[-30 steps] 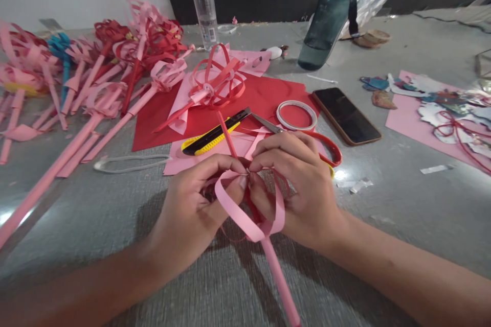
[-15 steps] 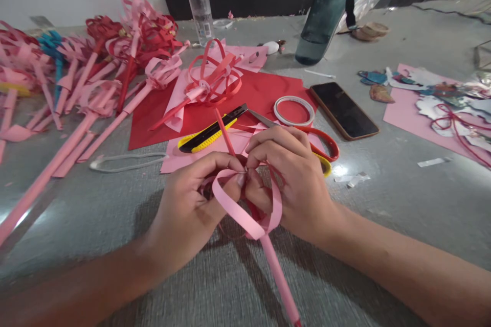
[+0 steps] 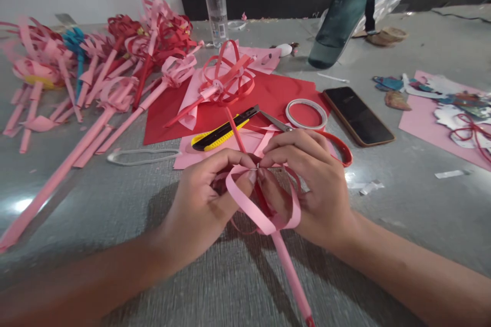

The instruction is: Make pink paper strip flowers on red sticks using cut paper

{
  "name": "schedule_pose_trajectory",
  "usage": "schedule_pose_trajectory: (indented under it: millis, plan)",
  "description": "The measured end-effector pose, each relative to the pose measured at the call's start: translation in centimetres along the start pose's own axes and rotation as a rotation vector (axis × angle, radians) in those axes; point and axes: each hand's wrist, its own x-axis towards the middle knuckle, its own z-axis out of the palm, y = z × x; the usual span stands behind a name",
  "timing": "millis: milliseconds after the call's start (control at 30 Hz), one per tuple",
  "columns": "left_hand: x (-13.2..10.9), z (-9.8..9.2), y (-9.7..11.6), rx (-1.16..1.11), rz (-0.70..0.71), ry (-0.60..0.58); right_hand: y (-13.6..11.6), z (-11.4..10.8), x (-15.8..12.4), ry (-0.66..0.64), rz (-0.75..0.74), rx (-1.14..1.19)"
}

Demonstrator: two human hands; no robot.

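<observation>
Between my two hands is a paper flower with a pink strip loop (image 3: 249,209) and a rolled pink paper stem (image 3: 292,278) that slants toward me. A thin red paper stick (image 3: 235,130) rises from behind my fingers. My left hand (image 3: 205,199) is closed, thumb and forefinger pinching at the flower's centre. Opposite it, my right hand (image 3: 320,184) pinches the same spot, fingertips nearly touching the left ones. A tiny pale piece shows between the fingertips, too small to name. The red loops behind are partly hidden by my fingers.
Beyond my hands lie a yellow-black box cutter (image 3: 220,135), red-handled scissors (image 3: 341,145), a tape roll (image 3: 307,113) and a phone (image 3: 358,115). Red paper (image 3: 161,117) carries a finished-looking red flower (image 3: 226,76). Many paper flowers (image 3: 95,97) pile up left. Two bottles (image 3: 337,23) stand behind.
The whole view has shifted, so everything appears farther right. My hands keep their pinch at the flower's centre; the fingertips have moved only slightly.
</observation>
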Motion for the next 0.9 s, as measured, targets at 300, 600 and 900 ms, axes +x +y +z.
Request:
schedule_pose_trajectory:
  millis: [300,600,900]
  plan:
    - [0.10,0.09,0.04,-0.010,-0.002,-0.010,-0.15,0.00,0.08,-0.007,-0.009,-0.016]
    - [0.06,0.14,0.10,-0.031,0.000,-0.006,-0.22,0.08,0.01,-0.010,0.003,-0.020]
    - [0.16,0.14,-0.03,-0.035,0.011,0.001,-0.04,-0.01,0.01,-0.021,-0.003,-0.020]
